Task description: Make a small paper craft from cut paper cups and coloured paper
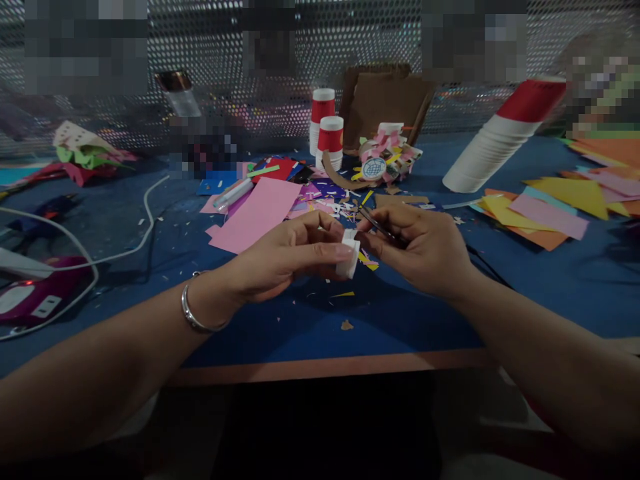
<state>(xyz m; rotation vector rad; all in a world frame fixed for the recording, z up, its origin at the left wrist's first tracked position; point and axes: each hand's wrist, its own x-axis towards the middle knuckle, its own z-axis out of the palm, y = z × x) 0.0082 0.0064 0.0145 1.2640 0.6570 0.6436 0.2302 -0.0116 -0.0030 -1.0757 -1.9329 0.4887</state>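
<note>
My left hand (295,257) is closed around a small folded white piece of paper (349,257), held just above the blue table (400,320). My right hand (420,247) is closed on small dark scissors (376,223), whose blades point left toward the top of the white piece. The two hands almost touch at the paper. A silver bangle (195,313) circles my left wrist.
Pink paper sheet (260,213), coloured scraps and a white pen (233,195) lie behind my hands. Two red-and-white cups (327,137), brown card (387,100) and a paper craft (385,160) stand farther back. A tilted cup stack (500,137) and coloured sheets (565,200) are right; a glue gun (35,293) with cable left.
</note>
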